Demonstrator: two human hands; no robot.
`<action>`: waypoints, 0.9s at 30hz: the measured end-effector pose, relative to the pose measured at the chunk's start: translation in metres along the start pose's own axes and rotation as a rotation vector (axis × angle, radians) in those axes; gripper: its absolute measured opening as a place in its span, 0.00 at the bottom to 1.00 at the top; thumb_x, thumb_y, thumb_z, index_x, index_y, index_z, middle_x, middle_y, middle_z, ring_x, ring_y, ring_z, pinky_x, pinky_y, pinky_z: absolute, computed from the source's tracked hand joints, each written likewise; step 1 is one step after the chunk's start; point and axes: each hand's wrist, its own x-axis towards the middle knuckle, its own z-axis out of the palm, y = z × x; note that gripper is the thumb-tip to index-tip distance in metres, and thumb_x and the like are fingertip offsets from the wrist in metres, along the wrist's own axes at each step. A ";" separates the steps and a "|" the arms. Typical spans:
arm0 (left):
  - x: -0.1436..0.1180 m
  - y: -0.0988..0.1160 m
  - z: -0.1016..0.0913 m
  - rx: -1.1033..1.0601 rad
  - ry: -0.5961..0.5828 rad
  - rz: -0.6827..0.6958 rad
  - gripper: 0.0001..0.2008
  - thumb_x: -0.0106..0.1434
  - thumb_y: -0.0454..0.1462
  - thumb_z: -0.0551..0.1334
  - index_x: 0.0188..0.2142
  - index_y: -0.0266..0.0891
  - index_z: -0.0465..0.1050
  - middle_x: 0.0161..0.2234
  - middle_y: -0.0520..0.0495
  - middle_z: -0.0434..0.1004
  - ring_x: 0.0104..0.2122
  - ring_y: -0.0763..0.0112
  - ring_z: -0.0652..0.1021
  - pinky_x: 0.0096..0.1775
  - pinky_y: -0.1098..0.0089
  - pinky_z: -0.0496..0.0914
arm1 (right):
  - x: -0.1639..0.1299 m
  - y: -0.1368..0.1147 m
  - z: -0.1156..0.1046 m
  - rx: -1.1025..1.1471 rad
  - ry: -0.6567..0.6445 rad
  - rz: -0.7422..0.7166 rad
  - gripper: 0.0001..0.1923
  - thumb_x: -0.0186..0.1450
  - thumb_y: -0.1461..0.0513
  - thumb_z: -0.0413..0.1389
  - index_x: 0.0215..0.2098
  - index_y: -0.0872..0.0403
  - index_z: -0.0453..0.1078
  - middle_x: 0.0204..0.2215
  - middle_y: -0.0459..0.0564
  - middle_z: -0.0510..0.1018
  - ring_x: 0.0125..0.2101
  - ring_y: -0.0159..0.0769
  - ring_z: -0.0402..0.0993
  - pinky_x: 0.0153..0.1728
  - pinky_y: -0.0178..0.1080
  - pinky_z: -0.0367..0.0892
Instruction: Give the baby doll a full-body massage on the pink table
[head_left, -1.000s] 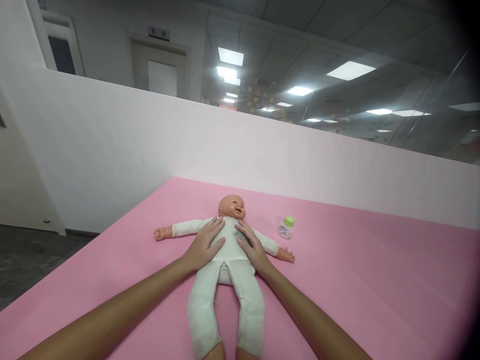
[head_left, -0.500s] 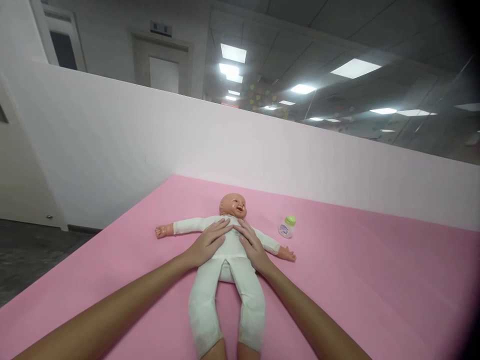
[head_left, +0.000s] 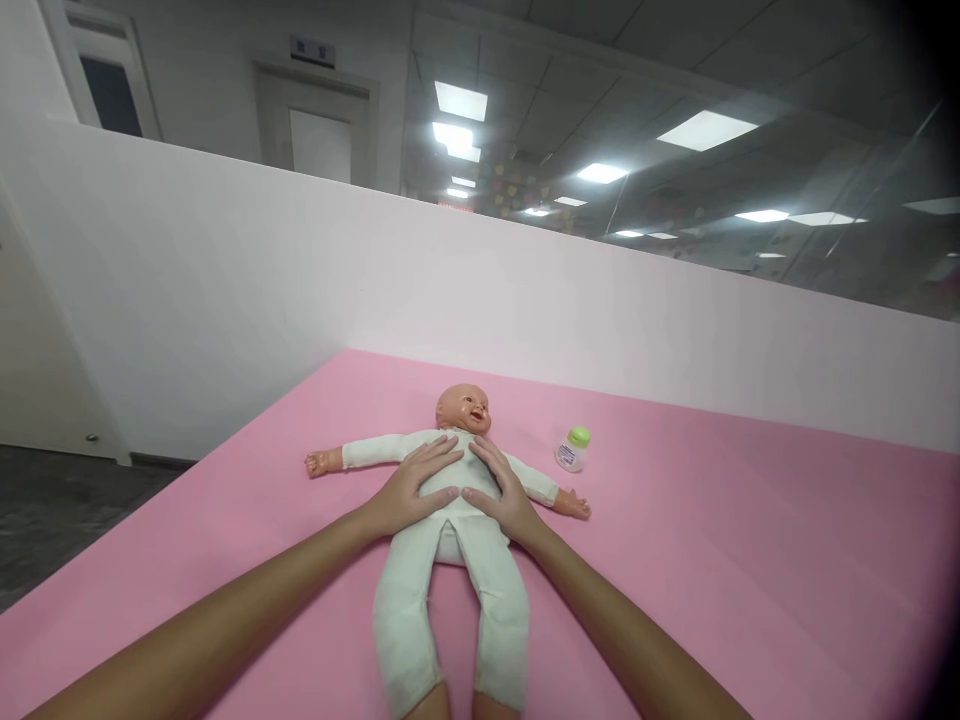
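Observation:
A baby doll [head_left: 450,580] in a white suit lies on its back on the pink mat [head_left: 712,560], arms spread, head toward the far wall. My left hand [head_left: 412,488] rests flat on the doll's chest and belly, fingers spread. My right hand [head_left: 499,487] lies flat beside it on the doll's torso, and the two thumbs nearly meet over the belly. Neither hand grips anything. A small bottle with a green cap [head_left: 573,449] stands on the mat to the right of the doll's head, apart from both hands.
A low white partition wall [head_left: 525,300] runs along the mat's far edge. The mat's left edge drops to a dark floor [head_left: 52,520]. Beyond the partition are a door, ceiling lights and glass panels.
Both hands have slid slightly on the doll's torso, and the thumbs have drawn closer over the belly. The doll and bottle have stayed in place.

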 end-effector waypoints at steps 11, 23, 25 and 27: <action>0.002 0.000 0.002 -0.098 0.088 0.017 0.19 0.72 0.44 0.58 0.59 0.51 0.75 0.63 0.50 0.73 0.69 0.57 0.63 0.69 0.47 0.58 | 0.004 0.008 0.002 0.075 0.097 0.063 0.28 0.73 0.46 0.51 0.68 0.42 0.63 0.69 0.47 0.65 0.70 0.44 0.57 0.72 0.54 0.51; 0.005 0.006 0.009 -0.113 0.053 -0.148 0.29 0.69 0.45 0.60 0.69 0.50 0.63 0.73 0.49 0.50 0.73 0.50 0.50 0.71 0.42 0.48 | 0.002 -0.008 -0.004 -0.015 -0.031 0.057 0.47 0.60 0.46 0.68 0.72 0.41 0.55 0.72 0.50 0.59 0.72 0.54 0.53 0.70 0.61 0.51; 0.004 0.006 0.010 -0.067 0.032 -0.155 0.31 0.70 0.49 0.59 0.71 0.51 0.59 0.74 0.51 0.46 0.74 0.51 0.47 0.71 0.42 0.46 | 0.003 -0.007 -0.003 -0.024 -0.046 0.066 0.48 0.59 0.46 0.68 0.73 0.40 0.54 0.73 0.49 0.57 0.73 0.54 0.50 0.71 0.61 0.50; 0.003 0.006 0.010 -0.037 0.002 -0.140 0.31 0.71 0.50 0.58 0.71 0.52 0.57 0.75 0.52 0.44 0.74 0.52 0.45 0.71 0.43 0.45 | 0.003 -0.004 -0.001 -0.028 -0.057 0.064 0.49 0.59 0.45 0.68 0.73 0.40 0.54 0.74 0.47 0.53 0.74 0.52 0.45 0.72 0.61 0.47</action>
